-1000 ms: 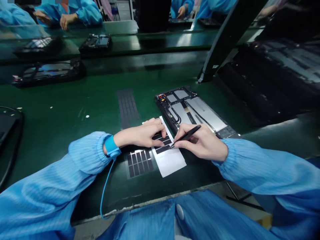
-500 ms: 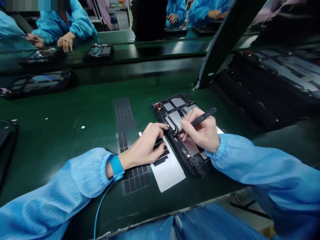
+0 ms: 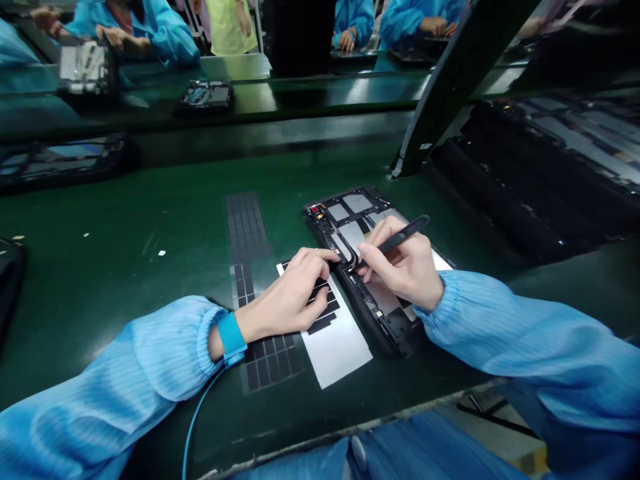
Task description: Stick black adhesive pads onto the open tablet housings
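An opened tablet-like device [image 3: 354, 235], its inner parts and grey panels exposed, lies on the green bench. In my right hand [image 3: 404, 263] are black tweezers [image 3: 411, 230], held like a pen, with their tips at the device's left side near a curved black cable. My left hand [image 3: 294, 287] rests over a white sheet [image 3: 341, 357] bearing black strips. Its fingers are apart, and the index fingertip touches the device's left edge. Around the left wrist is a blue wrist strap [image 3: 232, 335] with a cord.
Clear sheets of dark stickers [image 3: 246, 223] lie partly under my left forearm. A slanted dark post [image 3: 425, 127] stands behind the device. Stacked opened devices [image 3: 540, 173] are at the right, another device [image 3: 65, 159] at the left. Co-workers in blue sleeves [image 3: 167, 37] sit across the bench.
Both my hands stay nearly in place, the tweezers still at the same spot. Across the bench, a co-worker has tilted a device upright, and a person in yellow has come into view.
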The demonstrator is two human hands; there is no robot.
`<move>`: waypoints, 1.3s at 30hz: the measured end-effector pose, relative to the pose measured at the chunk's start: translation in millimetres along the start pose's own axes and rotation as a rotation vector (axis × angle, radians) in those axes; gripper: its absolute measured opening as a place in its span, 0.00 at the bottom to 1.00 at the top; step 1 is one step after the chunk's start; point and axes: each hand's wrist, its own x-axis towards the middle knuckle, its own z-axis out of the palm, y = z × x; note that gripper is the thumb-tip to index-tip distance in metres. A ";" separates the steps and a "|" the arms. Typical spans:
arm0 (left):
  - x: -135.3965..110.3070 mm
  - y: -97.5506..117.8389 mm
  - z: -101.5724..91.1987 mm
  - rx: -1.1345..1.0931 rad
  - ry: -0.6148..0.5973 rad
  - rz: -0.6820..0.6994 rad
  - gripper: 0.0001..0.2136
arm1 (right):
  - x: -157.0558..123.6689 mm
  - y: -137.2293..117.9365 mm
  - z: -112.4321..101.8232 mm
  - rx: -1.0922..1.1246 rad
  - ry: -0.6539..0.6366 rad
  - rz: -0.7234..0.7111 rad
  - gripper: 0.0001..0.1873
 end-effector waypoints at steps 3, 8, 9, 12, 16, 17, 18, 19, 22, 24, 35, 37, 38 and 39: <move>0.2 0.5 0.2 0.004 -0.002 0.017 0.08 | -3.3 0.9 0.7 -0.098 -0.032 -0.179 0.08; 0.9 2.3 -0.6 0.038 -0.018 0.033 0.08 | -7.9 1.4 -0.2 -0.114 -0.042 -0.238 0.08; 0.9 2.5 -0.7 0.045 -0.024 0.035 0.08 | -8.2 1.1 -0.5 -0.110 -0.026 -0.226 0.07; 0.8 2.4 -0.5 0.063 -0.038 0.044 0.08 | -7.7 -1.3 -1.3 -0.113 -0.014 -0.162 0.08; 0.3 1.7 0.3 0.098 -0.052 0.050 0.08 | -6.1 -5.4 -1.9 -0.048 0.055 -0.027 0.09; 0.3 1.5 0.4 0.111 -0.061 0.050 0.08 | -5.7 -6.1 -2.1 -0.007 0.081 0.014 0.10; 0.3 1.5 0.4 0.127 -0.072 0.046 0.08 | -5.4 -6.5 -2.4 0.032 0.099 0.053 0.10; 0.3 1.4 0.4 0.145 -0.081 0.042 0.08 | -5.2 -6.7 -2.8 0.064 0.109 0.083 0.10; 0.5 1.2 0.7 0.228 -0.103 0.064 0.08 | -5.4 -6.0 -4.0 0.095 0.123 0.113 0.11; 0.5 0.8 1.6 0.304 -0.115 0.107 0.07 | -5.7 -5.0 -4.3 0.095 0.137 0.115 0.11; -1.4 -1.7 2.9 0.364 -0.082 0.150 0.07 | -4.0 -4.5 -3.1 0.122 0.163 0.113 0.11; -1.6 -1.8 3.7 0.367 -0.088 0.148 0.07 | -3.9 -4.7 -2.4 0.123 0.166 0.105 0.11; -1.5 -1.5 4.4 0.371 -0.094 0.146 0.07 | -4.1 -4.7 -2.0 0.119 0.166 0.100 0.11; -1.0 -0.9 5.0 0.375 -0.102 0.144 0.08 | -4.6 -4.6 -1.8 0.112 0.167 0.098 0.11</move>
